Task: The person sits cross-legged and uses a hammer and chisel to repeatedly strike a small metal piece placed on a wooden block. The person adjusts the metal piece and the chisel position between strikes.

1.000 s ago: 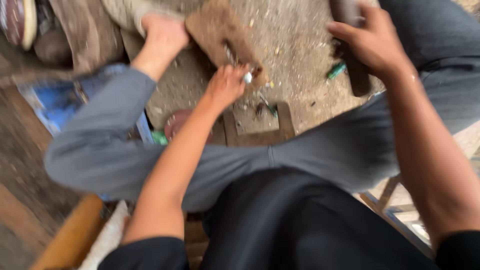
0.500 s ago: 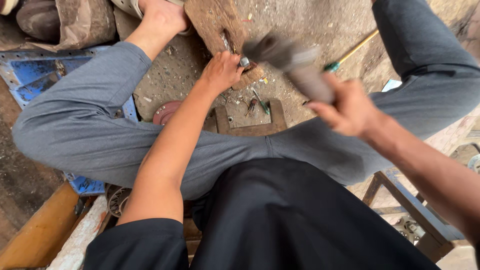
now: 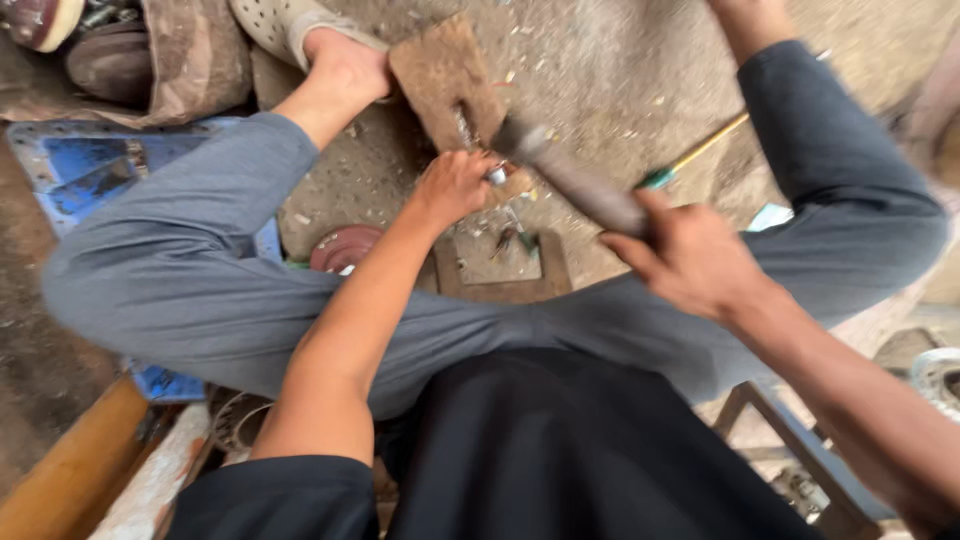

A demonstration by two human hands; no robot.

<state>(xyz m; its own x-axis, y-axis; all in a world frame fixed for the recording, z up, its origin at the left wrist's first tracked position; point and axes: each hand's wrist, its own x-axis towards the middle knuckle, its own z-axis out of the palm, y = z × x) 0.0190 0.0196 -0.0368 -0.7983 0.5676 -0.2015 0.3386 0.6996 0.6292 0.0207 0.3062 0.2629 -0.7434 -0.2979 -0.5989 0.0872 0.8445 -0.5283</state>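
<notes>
— Hammer (image 3: 570,180): it is gripped by the handle in the right hand (image 3: 695,260), fingers wrapped shut around it, and its blurred head is held down at the small metal piece (image 3: 497,175).

— And the piece itself, where is it kept?

— On the near end of the wooden block (image 3: 450,90), which lies on the dusty floor (image 3: 620,70). It is pinched in place by the left hand (image 3: 452,185), fingers closed on it (how much of it is covered cannot be told through the blur).

— How far along is the work judged to be?

— Midway, it would seem. The piece is set and held, and the hammer is brought against it, yet no finished shape can be made out; more blows are likely needed. Chips are scattered over the floor.

— What can be counted?

— One hammer, one block, one metal piece under the fingers. One square wooden frame (image 3: 497,265) is seen between the knees, with a few small bits inside it (too blurred to be counted). One green-handled tool (image 3: 690,155) is laid on the floor beyond the right hand, and one reddish disc (image 3: 340,248) beside the left forearm. The block's far end is touched by one bare foot (image 3: 345,62).
</notes>
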